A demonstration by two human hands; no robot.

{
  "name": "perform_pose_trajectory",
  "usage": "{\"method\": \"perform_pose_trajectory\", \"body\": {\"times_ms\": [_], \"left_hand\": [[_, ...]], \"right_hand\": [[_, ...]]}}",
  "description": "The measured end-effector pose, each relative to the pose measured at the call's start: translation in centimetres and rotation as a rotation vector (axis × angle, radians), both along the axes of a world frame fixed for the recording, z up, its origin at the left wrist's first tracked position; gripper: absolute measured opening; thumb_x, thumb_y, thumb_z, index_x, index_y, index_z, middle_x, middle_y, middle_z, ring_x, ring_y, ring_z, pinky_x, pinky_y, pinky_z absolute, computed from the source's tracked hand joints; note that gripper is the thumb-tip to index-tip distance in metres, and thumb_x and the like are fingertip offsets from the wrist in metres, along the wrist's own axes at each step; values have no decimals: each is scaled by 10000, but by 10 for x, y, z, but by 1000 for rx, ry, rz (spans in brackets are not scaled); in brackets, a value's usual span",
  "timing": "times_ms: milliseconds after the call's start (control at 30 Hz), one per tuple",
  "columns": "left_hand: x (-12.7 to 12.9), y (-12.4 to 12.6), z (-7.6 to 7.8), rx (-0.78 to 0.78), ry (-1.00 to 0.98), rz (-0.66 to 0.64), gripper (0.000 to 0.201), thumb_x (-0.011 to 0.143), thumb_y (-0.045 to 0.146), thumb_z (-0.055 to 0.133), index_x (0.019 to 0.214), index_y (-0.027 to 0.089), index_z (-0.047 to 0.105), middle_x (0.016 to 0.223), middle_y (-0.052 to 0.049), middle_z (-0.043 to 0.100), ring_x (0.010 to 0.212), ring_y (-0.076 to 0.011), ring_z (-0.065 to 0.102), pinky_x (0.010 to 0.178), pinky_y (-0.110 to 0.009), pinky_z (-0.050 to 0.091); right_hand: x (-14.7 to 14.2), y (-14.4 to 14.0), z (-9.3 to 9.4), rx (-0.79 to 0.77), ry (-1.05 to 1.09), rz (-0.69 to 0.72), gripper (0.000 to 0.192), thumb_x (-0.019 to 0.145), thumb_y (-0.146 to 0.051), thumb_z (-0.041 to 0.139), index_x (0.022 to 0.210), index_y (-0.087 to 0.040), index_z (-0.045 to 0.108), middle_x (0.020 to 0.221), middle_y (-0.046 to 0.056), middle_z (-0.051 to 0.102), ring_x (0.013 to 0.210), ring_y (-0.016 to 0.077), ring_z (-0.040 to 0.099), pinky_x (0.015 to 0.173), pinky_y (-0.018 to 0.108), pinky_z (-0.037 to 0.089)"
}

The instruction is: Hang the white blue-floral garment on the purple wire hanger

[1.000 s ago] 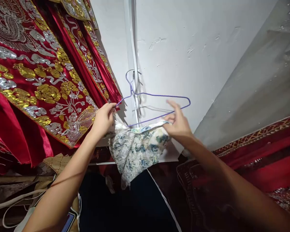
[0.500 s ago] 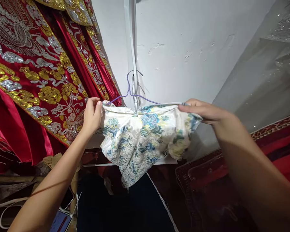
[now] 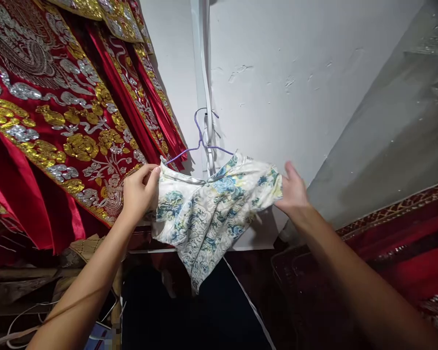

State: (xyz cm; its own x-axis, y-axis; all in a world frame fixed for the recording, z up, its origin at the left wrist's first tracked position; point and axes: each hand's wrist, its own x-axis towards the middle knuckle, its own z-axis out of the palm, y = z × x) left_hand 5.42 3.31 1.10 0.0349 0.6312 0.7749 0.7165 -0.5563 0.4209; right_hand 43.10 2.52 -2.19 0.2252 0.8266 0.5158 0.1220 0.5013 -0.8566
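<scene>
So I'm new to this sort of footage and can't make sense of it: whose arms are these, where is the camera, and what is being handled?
There is no machine here. The camera sits on a person's head and looks forward at their own two bare arms, so you see what they see.

The left hand pinches the left top corner of a small white garment printed with blue and green flowers. The right hand is at the garment's right edge, fingers spread; whether it grips the cloth I cannot tell. The garment hangs on a purple wire hanger, whose hook catches on a white wall.

To the left hang red embroidered cloths with gold and silver patterns. More red fabric lies at the lower right.
</scene>
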Motion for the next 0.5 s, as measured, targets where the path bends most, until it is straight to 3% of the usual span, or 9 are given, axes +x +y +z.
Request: {"method": "perform_pose_trajectory", "body": {"times_ms": [133, 233, 300, 333, 433, 467, 500], "left_hand": [[1, 0, 7, -65, -16, -4, 304, 977, 419, 515, 959, 184, 707, 885, -27, 722, 805, -176, 639, 722, -254, 433], [4, -1, 14, -95, 13, 28, 342, 969, 483, 516, 980, 187, 688, 888, -31, 713, 791, -181, 624, 691, -255, 415], [4, -2, 13, -100, 18, 53, 340, 927, 510, 578, 964, 188, 681, 851, -23, 700, 759, -180, 610, 671, -255, 406], [4, -2, 10, -103, 2, 54, 335, 909, 512, 604, 935, 187, 680, 804, -14, 682, 726, -174, 594, 655, -254, 400], [3, -3, -5, -143, -144, -18, 374, 921, 509, 588, 768, 176, 660, 630, 9, 571, 599, -144, 510, 584, -250, 371], [3, -3, -11, -165, -212, -54, 412, 936, 512, 564, 718, 173, 648, 596, 10, 542, 566, -136, 484, 561, -250, 362], [5, -4, -16, -181, -279, -91, 436, 945, 513, 551, 692, 170, 644, 584, 6, 538, 549, -131, 476, 549, -251, 363]], "right_hand": [[13, -6, 18, 41, -175, -1, 801, 1009, -648, 143, 926, -157, 771, 1229, 153, 715, 1177, 289, 647, 938, 498, 477], [0, -20, 44, 105, -324, -31, 918, 1017, -597, -18, 906, -143, 771, 1172, 127, 730, 1184, 257, 645, 932, 500, 449], [-15, -35, 57, 107, -353, 70, 1005, 990, -622, -103, 943, -117, 764, 1122, 122, 737, 1165, 255, 655, 905, 503, 451], [-23, -43, 61, 91, -360, 191, 1032, 966, -673, -104, 982, -110, 761, 1106, 123, 740, 1149, 264, 665, 898, 502, 464], [-45, -64, 56, -12, -496, 688, 856, 940, -786, 189, 1171, -164, 731, 1204, 125, 723, 1163, 293, 668, 926, 475, 524], [-51, -68, 50, -44, -586, 753, 715, 942, -745, 343, 1254, -206, 695, 1293, 116, 687, 1212, 301, 642, 964, 471, 528], [-56, -69, 40, -54, -677, 719, 599, 940, -666, 473, 1333, -247, 643, 1382, 106, 632, 1274, 306, 600, 1014, 476, 515]]}}
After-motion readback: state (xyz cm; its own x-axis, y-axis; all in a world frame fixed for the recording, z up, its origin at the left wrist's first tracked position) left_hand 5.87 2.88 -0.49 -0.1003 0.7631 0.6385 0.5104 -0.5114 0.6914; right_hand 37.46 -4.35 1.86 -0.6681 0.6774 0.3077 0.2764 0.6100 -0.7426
